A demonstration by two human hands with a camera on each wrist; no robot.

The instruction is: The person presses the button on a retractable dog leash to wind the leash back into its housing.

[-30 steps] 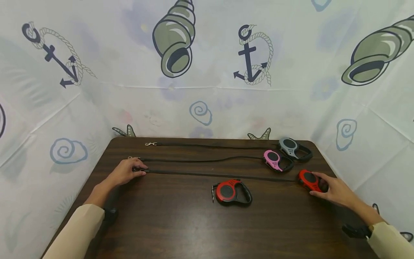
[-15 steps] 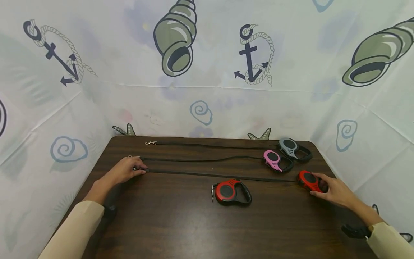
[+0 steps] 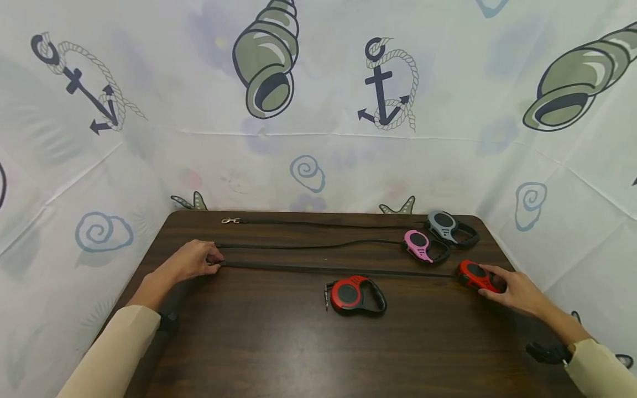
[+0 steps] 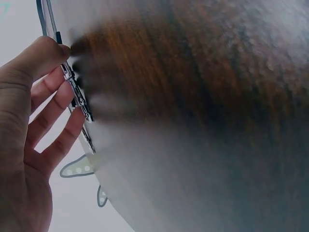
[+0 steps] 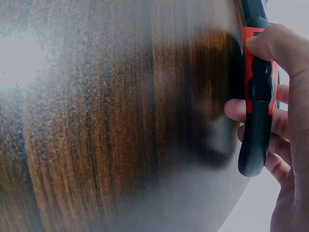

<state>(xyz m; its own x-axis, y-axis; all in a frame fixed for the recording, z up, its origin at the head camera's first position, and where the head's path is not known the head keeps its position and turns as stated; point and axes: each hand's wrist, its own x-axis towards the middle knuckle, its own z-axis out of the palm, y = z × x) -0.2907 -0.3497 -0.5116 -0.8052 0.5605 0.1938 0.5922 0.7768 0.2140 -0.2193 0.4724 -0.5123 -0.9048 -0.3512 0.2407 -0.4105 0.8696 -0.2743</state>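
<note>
A red retractable dog leash [image 3: 471, 275] lies at the table's right side, its black strap [image 3: 338, 270] drawn out straight toward the left. My right hand [image 3: 520, 296] grips its casing; in the right wrist view the thumb presses the red side of the black-handled leash [image 5: 255, 96] and a finger passes through the handle loop. At the strap's other end my left hand [image 3: 191, 261] pinches the metal clip [image 4: 79, 94] between thumb and fingers. Behind it runs the strap of a pink leash [image 3: 418, 243], its clip end hidden by the left hand.
A grey leash [image 3: 443, 222] lies at the back right, its strap stretched left to a silver clip [image 3: 230, 221]. Another red leash [image 3: 348, 294], strap wound in, lies mid-table. The brown table [image 3: 278, 342] meets a printed cloth backdrop [image 3: 328, 110].
My left hand has shifted slightly left with the clip, now covering the pink leash's clip. My right hand keeps its grip on the red leash.
</note>
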